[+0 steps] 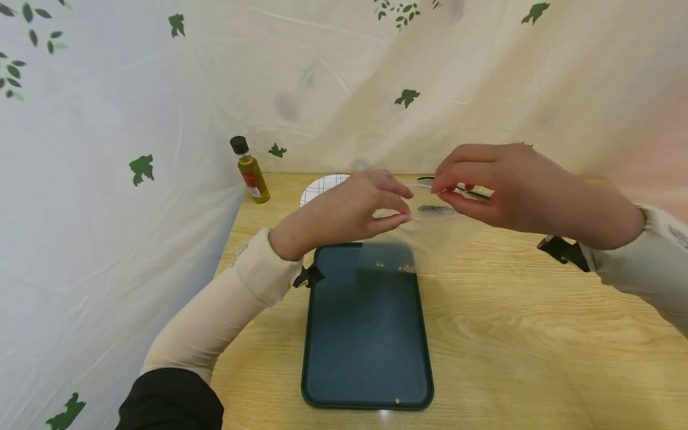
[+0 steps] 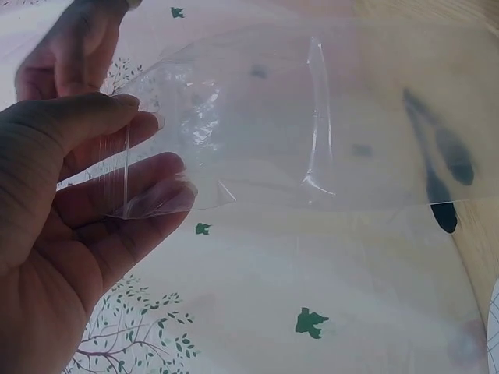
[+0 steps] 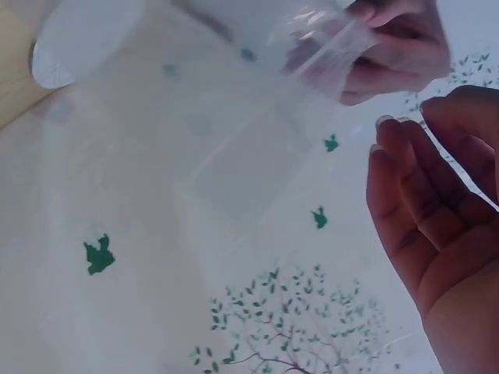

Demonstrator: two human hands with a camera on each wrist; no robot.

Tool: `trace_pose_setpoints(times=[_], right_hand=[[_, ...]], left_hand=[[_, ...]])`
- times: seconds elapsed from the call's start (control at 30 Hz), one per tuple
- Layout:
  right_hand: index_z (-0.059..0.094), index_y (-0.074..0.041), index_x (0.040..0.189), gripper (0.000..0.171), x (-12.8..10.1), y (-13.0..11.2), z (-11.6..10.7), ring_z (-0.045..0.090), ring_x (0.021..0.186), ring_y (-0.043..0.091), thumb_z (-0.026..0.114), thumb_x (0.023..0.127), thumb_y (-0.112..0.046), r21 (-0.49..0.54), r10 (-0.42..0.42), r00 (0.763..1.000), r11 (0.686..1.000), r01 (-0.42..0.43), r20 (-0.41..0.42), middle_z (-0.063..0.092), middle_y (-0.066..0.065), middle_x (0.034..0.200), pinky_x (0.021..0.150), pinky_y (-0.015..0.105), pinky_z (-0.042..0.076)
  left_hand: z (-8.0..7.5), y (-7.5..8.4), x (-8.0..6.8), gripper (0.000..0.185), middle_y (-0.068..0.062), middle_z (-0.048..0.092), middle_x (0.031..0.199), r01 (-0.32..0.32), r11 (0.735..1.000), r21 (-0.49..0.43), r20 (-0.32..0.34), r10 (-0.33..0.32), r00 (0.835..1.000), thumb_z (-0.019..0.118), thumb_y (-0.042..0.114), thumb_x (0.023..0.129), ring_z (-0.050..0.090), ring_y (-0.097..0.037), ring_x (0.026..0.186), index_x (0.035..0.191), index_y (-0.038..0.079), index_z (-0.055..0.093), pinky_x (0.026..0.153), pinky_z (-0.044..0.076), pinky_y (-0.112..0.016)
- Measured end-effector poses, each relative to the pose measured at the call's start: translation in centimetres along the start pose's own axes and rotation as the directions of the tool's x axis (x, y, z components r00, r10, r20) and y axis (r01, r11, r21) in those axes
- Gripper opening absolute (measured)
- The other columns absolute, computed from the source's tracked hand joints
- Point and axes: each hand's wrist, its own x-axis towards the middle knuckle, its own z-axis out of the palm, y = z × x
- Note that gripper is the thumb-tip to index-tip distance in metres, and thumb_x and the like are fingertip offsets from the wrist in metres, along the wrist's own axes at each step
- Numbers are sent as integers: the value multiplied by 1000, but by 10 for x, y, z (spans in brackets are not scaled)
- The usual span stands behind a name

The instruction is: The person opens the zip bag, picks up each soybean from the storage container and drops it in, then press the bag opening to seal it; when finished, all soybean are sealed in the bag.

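My left hand (image 1: pixel 360 206) pinches the rim of a clear plastic bag (image 1: pixel 430 245) between thumb and fingers. In the left wrist view the bag (image 2: pixel 257 132) stretches away from that hand, with a seal strip near its mouth. On the other side of the mouth is my right hand (image 1: pixel 500 185), its thumb and fingertips brought together on the rim. The bag hangs over the far right corner of a dark tray (image 1: pixel 368 340). A few small tan pieces (image 1: pixel 407 269) show through the film; whether they lie inside it or on the tray is unclear.
An oil bottle (image 1: pixel 251 173) with a black cap stands at the back left. A white plate (image 1: pixel 321 188) with grid lines lies partly behind my left hand. Dark spoon-like utensils (image 2: pixel 442 214) are at the back. One tan piece (image 1: pixel 397 401) sits at the tray's near edge.
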Motion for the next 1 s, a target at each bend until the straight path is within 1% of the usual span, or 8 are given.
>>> trace_pose_setpoints(times=[0.13, 0.33, 0.47, 0.57, 0.7, 0.77, 0.83, 1.0], right_hand=[[71, -10, 98, 45, -3, -16, 3, 66, 75, 11, 39, 105, -41, 7, -74, 997, 997, 74, -28, 70, 2, 101, 61, 26, 55], [70, -16, 101, 40, -14, -29, 24, 66, 82, 7, 37, 105, -38, 81, -89, 995, 993, 84, 49, 69, -4, 101, 65, 26, 56], [70, -19, 103, 23, -25, -40, 53, 65, 83, 5, 51, 104, -31, 194, -81, 987, 980, 52, 142, 68, -8, 99, 69, 23, 55], [68, -21, 100, 4, -41, -61, 95, 61, 77, 1, 65, 98, -23, 284, -110, 952, 958, 26, 284, 64, -11, 94, 67, 18, 51], [64, -22, 96, 8, -72, -97, 156, 47, 67, -5, 71, 92, -21, 336, -168, 848, 942, -12, 502, 57, -12, 87, 58, 11, 37], [64, -22, 96, 8, -85, -110, 175, 42, 66, -6, 70, 92, -21, 356, -178, 811, 934, -40, 557, 56, -12, 86, 57, 9, 32], [63, -22, 97, 9, -93, -118, 187, 40, 67, -6, 69, 92, -19, 395, -181, 804, 916, -72, 567, 56, -12, 88, 58, 8, 30], [62, -22, 100, 9, -99, -128, 196, 43, 71, -7, 68, 94, -18, 500, -237, 822, 863, -66, 518, 56, -11, 90, 62, 4, 28]], left_hand=[[0, 0, 1, 17, -8, 72, 122, 3, 1000, 0, -5, -3, 1000, 68, 21, 96, 64, -20, 114, 105, 11, 79, 100, 52, -31], [1, -1, 2, 19, -8, 72, 122, -12, 1000, 5, -8, 12, 1000, 66, 23, 97, 64, -21, 113, 105, 11, 79, 100, 51, -32], [1, -2, 1, 18, -8, 72, 122, -4, 1000, 15, -12, 4, 1000, 67, 23, 97, 64, -21, 114, 105, 12, 79, 101, 52, -32], [2, -2, 0, 17, -8, 72, 123, 4, 1000, 17, -17, -3, 1000, 68, 22, 97, 64, -21, 115, 105, 12, 79, 100, 52, -32], [3, -1, 1, 17, -7, 71, 124, 6, 1000, 3, -10, -6, 1000, 67, 22, 97, 64, -20, 115, 105, 13, 78, 100, 52, -31], [4, 0, 2, 17, -7, 71, 125, 4, 1000, 1, -3, -4, 1000, 67, 23, 97, 63, -19, 116, 106, 13, 78, 102, 51, -31], [5, 0, 3, 17, -7, 71, 125, 0, 1000, 1, 0, 0, 1000, 67, 22, 97, 63, -19, 116, 106, 13, 78, 103, 50, -32], [7, -2, 3, 17, -8, 71, 124, -7, 1000, -3, -1, 7, 1000, 67, 21, 97, 64, -20, 116, 106, 12, 79, 104, 50, -32]])
